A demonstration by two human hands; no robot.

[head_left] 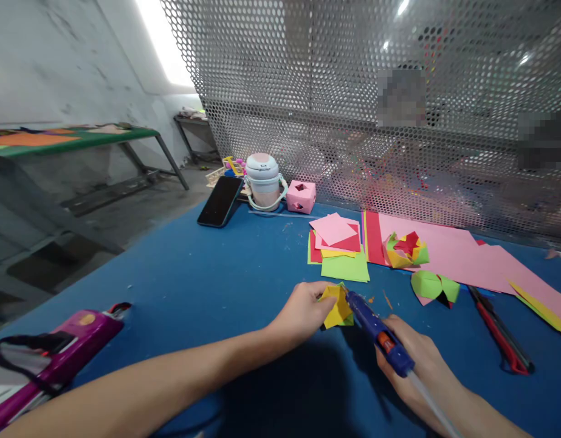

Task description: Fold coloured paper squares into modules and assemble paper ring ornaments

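My left hand (306,309) is closed on a folded paper piece (338,305), yellow with green edges, just above the blue table. In my right hand (414,359) is a dark blue hot glue gun (380,333), a clear glue stick (430,398) coming out of its rear. The gun's tip is at the paper's upper right edge; whether it touches, I cannot tell. Beyond my hands lies a stack of square papers (346,264) in pink, red, yellow and green. To the right sit a multicoloured folded paper piece (405,249) and a green and pink one (434,287).
A red and black tool (501,331) lies at the right, near large pink sheets (457,255). Toward the back stand a phone (220,202), a lidded container (263,182) and a pink paper cube (301,196). A purple case (75,340) is at the left; a perforated metal panel (284,73) borders the back.
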